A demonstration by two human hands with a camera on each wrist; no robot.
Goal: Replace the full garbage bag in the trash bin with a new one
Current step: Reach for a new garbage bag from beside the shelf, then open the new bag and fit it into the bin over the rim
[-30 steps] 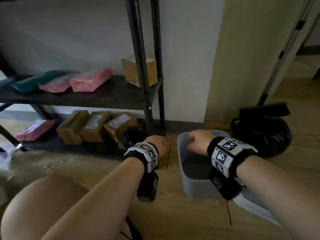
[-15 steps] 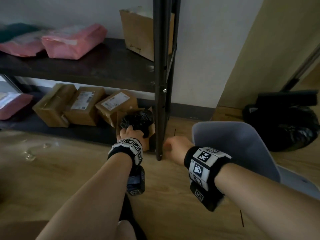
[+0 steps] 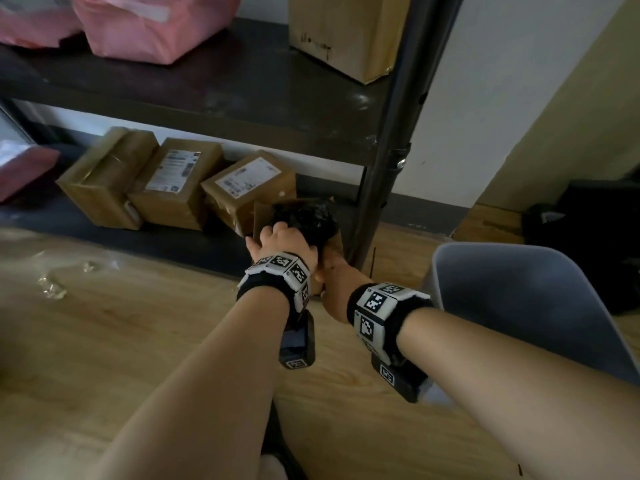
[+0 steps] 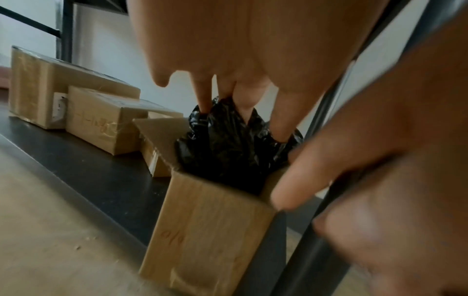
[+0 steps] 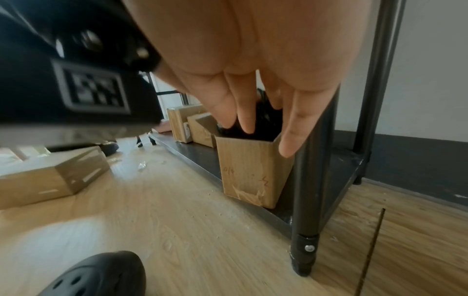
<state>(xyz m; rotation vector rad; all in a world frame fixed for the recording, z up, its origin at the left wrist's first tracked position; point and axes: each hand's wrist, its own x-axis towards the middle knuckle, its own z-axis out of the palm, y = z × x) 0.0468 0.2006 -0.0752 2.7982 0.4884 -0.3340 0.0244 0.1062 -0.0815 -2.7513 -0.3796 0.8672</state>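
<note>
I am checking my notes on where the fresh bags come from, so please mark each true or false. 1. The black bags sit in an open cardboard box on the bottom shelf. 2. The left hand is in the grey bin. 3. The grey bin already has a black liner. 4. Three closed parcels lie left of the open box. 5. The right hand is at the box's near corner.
1. True: the black bags fill the open box on the bottom shelf.
2. False: the left hand is on the bags.
3. False: the grey bin shows bare grey walls.
4. True: the three parcels lie beside it.
5. True: the right hand is at that corner.
</note>
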